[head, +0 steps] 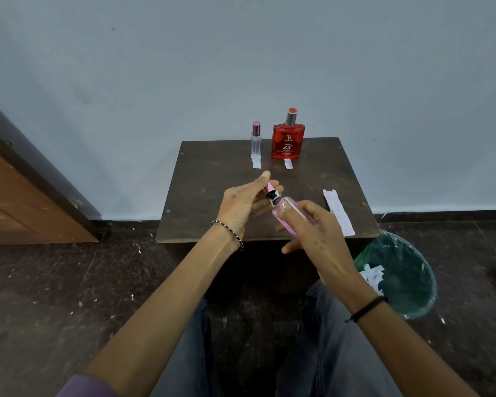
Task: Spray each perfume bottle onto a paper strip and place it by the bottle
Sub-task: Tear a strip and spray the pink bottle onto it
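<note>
The right hand [318, 236] is wrapping its fingers [309, 207] around the pink bottle [294, 214], and the left hand [245, 203] is pinching its cap [269, 188].

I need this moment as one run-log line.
left-hand grip: pinches pink cap | right-hand grip: holds pink bottle, tilted | clear bottle: first strip in front | red bottle: second strip in front
</note>
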Demonstrator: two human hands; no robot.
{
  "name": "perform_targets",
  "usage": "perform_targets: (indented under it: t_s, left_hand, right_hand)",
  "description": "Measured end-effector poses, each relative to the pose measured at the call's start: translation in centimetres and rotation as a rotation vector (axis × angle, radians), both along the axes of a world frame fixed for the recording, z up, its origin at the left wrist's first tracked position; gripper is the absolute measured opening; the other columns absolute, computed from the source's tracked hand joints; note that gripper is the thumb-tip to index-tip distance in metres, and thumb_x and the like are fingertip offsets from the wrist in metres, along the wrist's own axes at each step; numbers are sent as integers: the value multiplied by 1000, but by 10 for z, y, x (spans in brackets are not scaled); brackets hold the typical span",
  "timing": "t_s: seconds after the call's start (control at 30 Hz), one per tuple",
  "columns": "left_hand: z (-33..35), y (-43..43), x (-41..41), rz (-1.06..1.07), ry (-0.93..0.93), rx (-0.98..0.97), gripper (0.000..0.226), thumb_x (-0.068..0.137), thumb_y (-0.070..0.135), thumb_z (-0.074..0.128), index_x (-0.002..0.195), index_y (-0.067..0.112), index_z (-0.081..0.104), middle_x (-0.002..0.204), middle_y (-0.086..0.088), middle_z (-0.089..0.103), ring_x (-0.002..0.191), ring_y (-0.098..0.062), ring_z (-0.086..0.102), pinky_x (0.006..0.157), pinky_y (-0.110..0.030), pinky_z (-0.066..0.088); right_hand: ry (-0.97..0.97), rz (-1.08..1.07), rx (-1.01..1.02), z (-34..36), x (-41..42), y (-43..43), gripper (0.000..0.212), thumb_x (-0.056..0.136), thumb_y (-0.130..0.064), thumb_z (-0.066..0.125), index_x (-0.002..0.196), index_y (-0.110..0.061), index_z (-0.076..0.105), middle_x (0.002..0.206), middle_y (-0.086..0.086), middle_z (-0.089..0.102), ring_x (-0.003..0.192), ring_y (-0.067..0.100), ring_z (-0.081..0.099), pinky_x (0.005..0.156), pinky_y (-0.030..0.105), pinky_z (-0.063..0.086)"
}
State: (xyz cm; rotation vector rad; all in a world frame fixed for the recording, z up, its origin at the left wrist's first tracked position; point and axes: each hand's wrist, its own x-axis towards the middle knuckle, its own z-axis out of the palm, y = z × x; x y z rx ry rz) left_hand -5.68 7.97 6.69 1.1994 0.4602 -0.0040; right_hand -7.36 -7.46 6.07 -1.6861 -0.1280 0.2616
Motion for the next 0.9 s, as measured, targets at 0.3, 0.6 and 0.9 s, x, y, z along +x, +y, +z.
perform_targets:
  t_s: [0.3,0.6,0.9]
  left_hand:
    - [2,-5,5,-100,-43,70,39,91,29,69,107,-6,73,103,-18,77,98,-25,75,82,-26,60]
    - [7,-4,27,-182,-16,213,41,89,42,71,97,2,78,101,-16,78,102,-29,73,94,-36,58]
    - [-11,-22,75,-108,45,300,23,95,4,55,87,12,75,84,-6,72,73,-15,66,62,-22,55]
  right_hand:
    - [27,-45,82,1,1,1,27,91,-37,71,115,-25,70,98,-5,76,84,11,75,53,19,55]
    - [137,-62,165,-1,21,-4,39,90,-34,74,123,-14,69,100,3,79,84,13,77,57,19,55]
    - [57,-105,7,-5,69,-22,39,86,-34,78,121,-22,70,107,-6,77,90,8,72,64,19,52]
